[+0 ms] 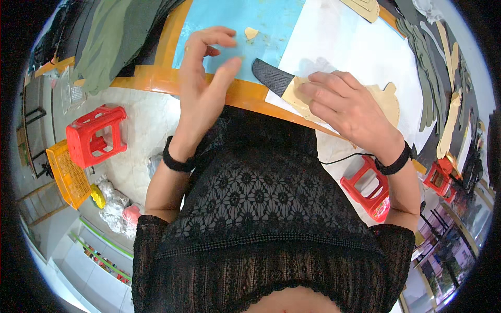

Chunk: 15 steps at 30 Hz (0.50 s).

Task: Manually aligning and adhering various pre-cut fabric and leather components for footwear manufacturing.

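Note:
My left hand (206, 73) is raised over the blue sheet (209, 21), slightly blurred. Its fingers curve and its thumb stands apart, with nothing between them. Close beyond its fingertips a small tan scrap (251, 33) lies on the sheet. My right hand (342, 101) has its fingers closed over a flat tan piece (294, 98) near the table's front edge; its thumb is hidden. From this piece a dark, ribbed, round-ended strip (271, 77) sticks out to the left. Another tan piece with a dotted edge (386, 101) shows behind my right wrist.
A white sheet (334, 39) covers the table's middle. Stacked tan cutouts (364, 8) lie at the far edge. Olive-green strips (425, 78) and long tan strips (451, 115) are at right, olive-green material (112, 44) at left. Red stools (97, 136) and an orange crate (68, 175) stand below.

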Motion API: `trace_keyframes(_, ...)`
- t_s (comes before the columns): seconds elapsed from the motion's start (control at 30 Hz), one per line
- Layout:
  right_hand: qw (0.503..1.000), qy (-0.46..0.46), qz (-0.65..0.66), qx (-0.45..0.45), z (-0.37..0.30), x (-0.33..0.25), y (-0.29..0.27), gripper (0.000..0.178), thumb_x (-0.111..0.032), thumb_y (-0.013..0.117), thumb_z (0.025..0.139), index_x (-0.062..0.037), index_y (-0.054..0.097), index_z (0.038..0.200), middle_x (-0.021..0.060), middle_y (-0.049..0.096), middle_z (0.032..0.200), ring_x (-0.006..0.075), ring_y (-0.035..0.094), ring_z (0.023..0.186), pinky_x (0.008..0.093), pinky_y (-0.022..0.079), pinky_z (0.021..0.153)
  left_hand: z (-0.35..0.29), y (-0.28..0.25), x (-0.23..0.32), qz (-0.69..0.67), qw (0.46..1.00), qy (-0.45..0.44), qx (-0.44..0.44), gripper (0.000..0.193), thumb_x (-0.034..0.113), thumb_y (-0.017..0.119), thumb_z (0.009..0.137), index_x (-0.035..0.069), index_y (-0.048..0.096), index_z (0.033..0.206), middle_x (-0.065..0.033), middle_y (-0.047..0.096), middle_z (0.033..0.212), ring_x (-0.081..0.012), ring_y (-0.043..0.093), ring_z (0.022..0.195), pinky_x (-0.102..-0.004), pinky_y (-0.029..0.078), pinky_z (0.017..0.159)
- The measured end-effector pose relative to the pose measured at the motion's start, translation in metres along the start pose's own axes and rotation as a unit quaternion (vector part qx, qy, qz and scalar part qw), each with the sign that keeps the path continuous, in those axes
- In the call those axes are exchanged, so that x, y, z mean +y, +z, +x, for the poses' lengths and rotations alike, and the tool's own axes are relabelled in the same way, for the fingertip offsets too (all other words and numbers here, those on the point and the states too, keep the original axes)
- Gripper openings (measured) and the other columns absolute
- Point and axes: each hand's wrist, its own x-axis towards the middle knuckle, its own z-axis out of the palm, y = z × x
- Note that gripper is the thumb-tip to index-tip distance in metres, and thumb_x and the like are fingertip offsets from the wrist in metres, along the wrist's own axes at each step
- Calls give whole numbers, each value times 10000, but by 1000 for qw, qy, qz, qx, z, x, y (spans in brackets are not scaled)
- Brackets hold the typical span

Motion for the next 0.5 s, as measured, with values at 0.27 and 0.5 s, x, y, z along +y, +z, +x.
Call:
trace_keyframes(0.27, 998, 35, 46, 7, -7, -5, 1, 251, -91, 638, 800, -33, 674, 1041, 56, 640, 1282, 277, 539, 1282, 414, 453, 1042, -44, 25, 7, 224, 908, 290, -204, 433, 119, 761, 787, 74, 707, 1214, -31, 656, 1359, -307, 543, 1310, -448, 457, 1061)
trace_keyframes(0.5, 993, 80, 89, 12, -21, -4, 1, 404, -81, 671, 796, -18, 648, 1194, 65, 629, 1367, 316, 504, 1346, 471, 433, 1074, -53, 22, -3, 249, 897, 314, -185, 410, 107, 751, 800, 74, 716, 1207, -37, 658, 1360, -298, 541, 1313, -445, 466, 1066)
